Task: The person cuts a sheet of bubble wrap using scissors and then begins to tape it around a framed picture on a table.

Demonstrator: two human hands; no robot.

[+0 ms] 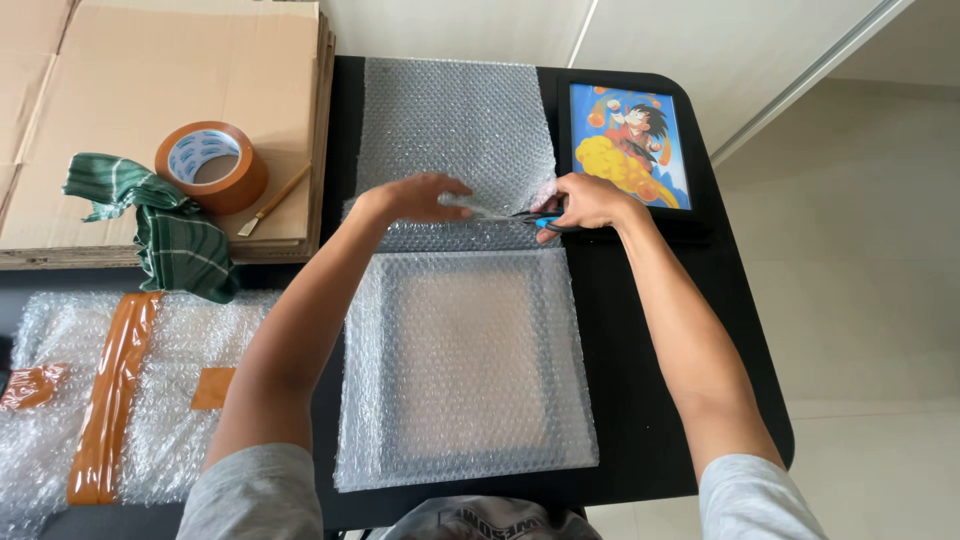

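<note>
A long sheet of bubble wrap [455,120] lies down the middle of a black table [640,400], folded over a flat square frame [465,365] near me. My right hand [585,203] grips blue-handled scissors [525,216], whose blades cut across the wrap just beyond the wrapped frame. Flat on the wrap to the left of the blades rests my left hand [415,197], pressing the sheet down.
A black-framed cartoon picture [628,143] lies at the table's far right. Left of the table sit flattened cardboard [170,90], a brown tape roll [212,165], a small brush [272,200], a green cloth [170,230] and a taped bubble-wrapped parcel [110,390].
</note>
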